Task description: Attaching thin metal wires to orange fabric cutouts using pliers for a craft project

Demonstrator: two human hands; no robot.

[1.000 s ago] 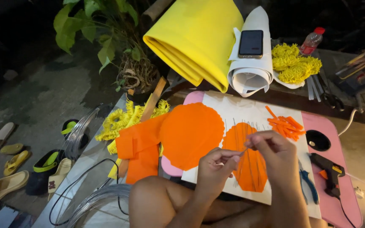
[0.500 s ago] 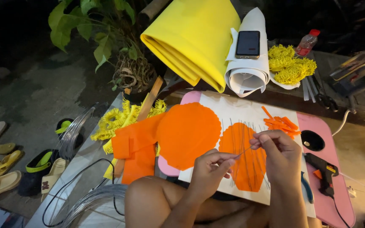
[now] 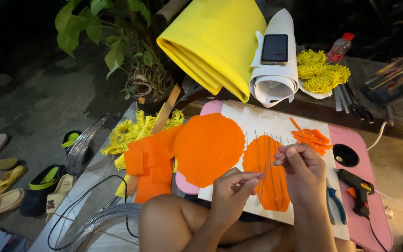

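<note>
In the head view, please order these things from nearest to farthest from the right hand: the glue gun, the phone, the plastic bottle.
From the right hand:
1. Glue gun, just to its right on the pink board.
2. Phone, up ahead, lying on the white roll.
3. Plastic bottle, far ahead to the right, behind the yellow fringe pieces.

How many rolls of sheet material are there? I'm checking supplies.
2: a big yellow roll at the top centre, and a white roll touching its right side, with a phone on top. Others may lie out of view.

Yellow foam roll, phone on white roll, glue gun, blue pliers.
</note>
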